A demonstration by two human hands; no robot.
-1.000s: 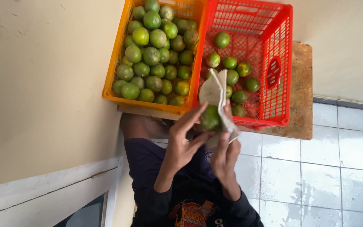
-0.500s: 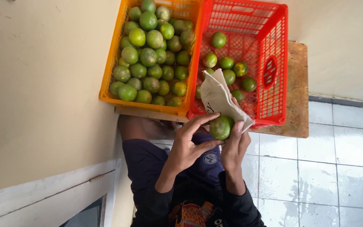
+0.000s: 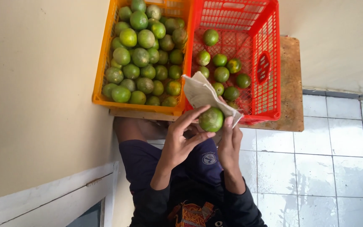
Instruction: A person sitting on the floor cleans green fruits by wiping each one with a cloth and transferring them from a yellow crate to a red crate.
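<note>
Green citrus fruit (image 3: 211,119) sits pinched between both hands in front of the crates: the left hand (image 3: 180,141) curls its fingers around it, and the right hand (image 3: 230,143) presses a pale cloth (image 3: 201,91) against its far side. A loose grip through the cloth could, I judge, let the fruit slip to the tiled floor (image 3: 316,168). Nine or so fruits lie in the red crate (image 3: 269,63); the orange crate (image 3: 101,75) holds roughly thirty, both on one wooden bench (image 3: 291,84).
</note>
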